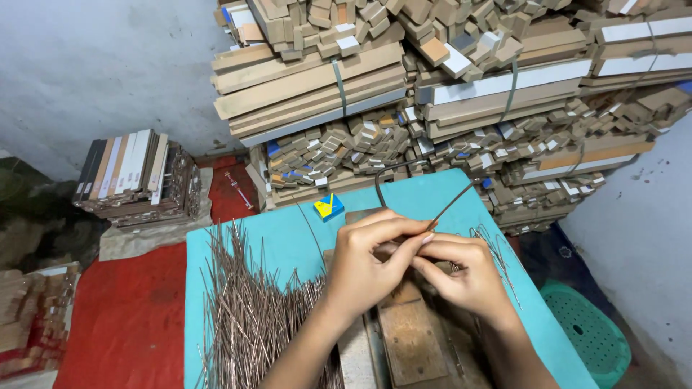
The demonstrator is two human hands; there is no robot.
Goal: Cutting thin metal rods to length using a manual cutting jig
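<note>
Wooden block jig (404, 338) at near edge of worktop (288, 234), mid-width. Heap of thin metal wires (252, 317) covers near-left corner. Left hand (364, 263) and right hand (461, 270) meet above jig, fingers pinched together on bent wire (393, 173); wire loops up from fingertips toward far edge. Small blue-yellow box (329, 207) near far edge. Beyond worktop, strapped bundles of wood strips (447, 94) stacked against wall. Green plastic stool (587, 331) on floor off right edge.

teal table (288, 238), red floor mat (130, 317), green stool (591, 331)
</note>
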